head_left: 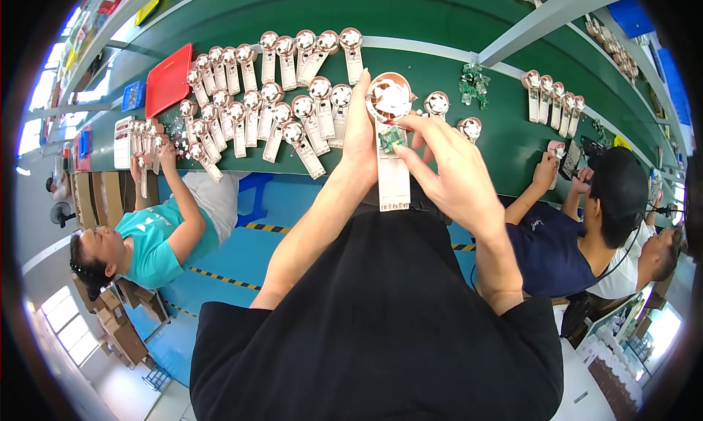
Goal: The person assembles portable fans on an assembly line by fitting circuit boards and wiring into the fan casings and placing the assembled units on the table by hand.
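Note:
My left hand (359, 142) is closed round the left side of an open handheld fan housing (395, 183), a white handle with a pinkish round head. White fan blades (390, 97) sit inside that head. A small green circuit board (391, 139) lies over the upper handle, just below the blades. The thumb and fingers of my right hand (458, 175) close on the board's right edge. How far the board is seated in the handle I cannot tell. Just right of the housing, another fan unit (437, 104) rests on the green table (417, 18).
Several fan units (253, 102) lie in rows on the left, near a red tray (168, 80). Green circuit boards (474, 84) are piled at the right, beside a metal post (542, 29). Co-workers sit at left (157, 230) and right (553, 245), handling parts.

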Tool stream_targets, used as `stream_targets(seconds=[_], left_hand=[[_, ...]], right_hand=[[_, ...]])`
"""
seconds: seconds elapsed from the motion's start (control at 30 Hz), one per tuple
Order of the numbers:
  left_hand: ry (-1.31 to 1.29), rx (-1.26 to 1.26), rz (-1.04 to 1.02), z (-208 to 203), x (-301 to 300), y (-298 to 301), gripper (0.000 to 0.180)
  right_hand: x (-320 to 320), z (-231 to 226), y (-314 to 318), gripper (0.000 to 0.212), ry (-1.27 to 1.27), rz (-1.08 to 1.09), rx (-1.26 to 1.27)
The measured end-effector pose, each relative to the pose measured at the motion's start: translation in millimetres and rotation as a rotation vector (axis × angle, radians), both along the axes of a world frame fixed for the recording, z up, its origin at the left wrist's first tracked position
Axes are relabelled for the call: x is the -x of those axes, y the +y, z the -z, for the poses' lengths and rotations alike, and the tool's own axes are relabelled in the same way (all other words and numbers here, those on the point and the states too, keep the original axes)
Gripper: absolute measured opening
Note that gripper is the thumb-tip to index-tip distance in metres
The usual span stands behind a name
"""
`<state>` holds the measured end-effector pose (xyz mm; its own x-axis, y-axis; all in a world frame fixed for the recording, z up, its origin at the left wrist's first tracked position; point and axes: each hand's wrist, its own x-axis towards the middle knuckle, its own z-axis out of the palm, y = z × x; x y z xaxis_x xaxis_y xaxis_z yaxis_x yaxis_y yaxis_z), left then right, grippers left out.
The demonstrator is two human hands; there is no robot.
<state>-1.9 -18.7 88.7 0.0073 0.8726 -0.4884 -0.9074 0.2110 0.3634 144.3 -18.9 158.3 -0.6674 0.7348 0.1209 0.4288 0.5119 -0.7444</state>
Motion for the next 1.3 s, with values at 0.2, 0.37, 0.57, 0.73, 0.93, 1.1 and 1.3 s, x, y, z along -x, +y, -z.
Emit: stream_targets(seconds=[0.2,0.37,0.57,0.73,0.93,1.1,1.3], left_hand=[[0.005,-0.037,0.001,-4.9,-1.2,0.1,0.049],[0.074,-0.070,-0.004,-3.8,-1.1,2.2,0.051],[-0.012,-0.087,0.030,-12.7,-0.9,-0.7,0.048],[-0.013,-0.032,0.045,-20.0,0.9,1.7,0.045],[-0.025,0.033,0.031,-6.2,2.5,3.3,0.044],[-0.069,0.034,0.139,-3.8,7.1,2.1,0.049],[0.048,0.043,0.128,-15.3,2.1,6.0,0.052]], right_hand=[[5.7,16.2,-10.4,0.033,-0.026,0.146,-0.253],[3.6,16.9,-7.3,0.035,0.007,0.154,-0.272],[1.7,21.8,-0.9,0.032,0.047,0.171,-0.304],[-1.7,21.2,5.0,0.033,0.185,0.165,-0.096],[-8.0,15.0,5.4,0.033,0.310,0.219,-0.016],[-9.6,11.8,-1.7,0.032,0.241,0.120,-0.087],[-2.6,20.3,-8.5,0.027,0.215,0.139,-0.020]])
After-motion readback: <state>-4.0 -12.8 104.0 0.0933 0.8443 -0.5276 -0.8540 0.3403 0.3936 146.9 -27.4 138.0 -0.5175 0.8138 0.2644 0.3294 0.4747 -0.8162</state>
